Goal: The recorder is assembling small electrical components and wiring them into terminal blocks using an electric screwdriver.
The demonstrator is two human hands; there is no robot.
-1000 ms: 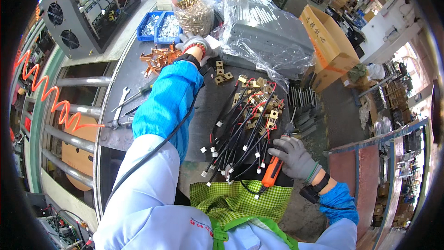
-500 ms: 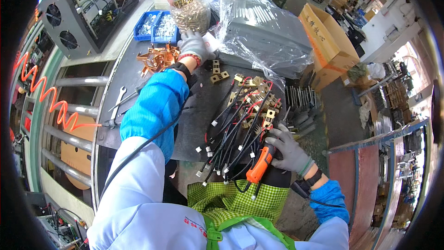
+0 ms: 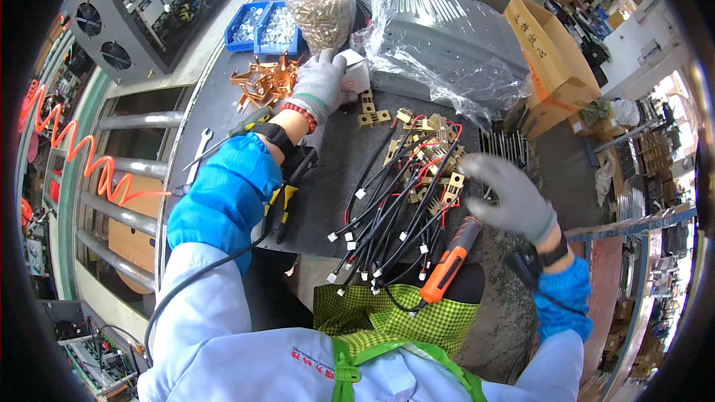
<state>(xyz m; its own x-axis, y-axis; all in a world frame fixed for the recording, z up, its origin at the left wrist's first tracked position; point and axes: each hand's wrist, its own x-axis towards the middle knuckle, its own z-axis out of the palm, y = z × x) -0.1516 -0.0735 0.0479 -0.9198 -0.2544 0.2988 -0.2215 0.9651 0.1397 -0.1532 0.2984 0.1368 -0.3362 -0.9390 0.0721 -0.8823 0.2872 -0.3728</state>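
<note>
My left hand point(image 3: 319, 88), in a grey glove, is closed on the left side of a small white box point(image 3: 356, 71), fingers at its upper edge and thumb below; its fingertips are partly hidden. Just beyond stands a clear bag of brass-coloured parts point(image 3: 322, 15). My right hand point(image 3: 510, 197), also gloved and blurred, is open above the table's right side with nothing in it. Below it lies an orange and grey electric screwdriver point(image 3: 449, 264). Between my hands spreads a pile of brass-coloured brackets point(image 3: 452, 189) with black and red cables point(image 3: 383, 212) and white connectors.
Copper-coloured pieces point(image 3: 262, 82) and blue bins point(image 3: 277, 28) of small parts lie at the far left. Grey panels in clear plastic point(image 3: 447, 37) and a cardboard box point(image 3: 555, 63) stand at the far right. Yellow-black pliers point(image 3: 281, 208) and a wrench point(image 3: 199, 150) lie on the left.
My right hand has come off the screwdriver and moved up and right, fingers opening. My left hand stays by the bag and the white box. The whole view has shifted slightly.
</note>
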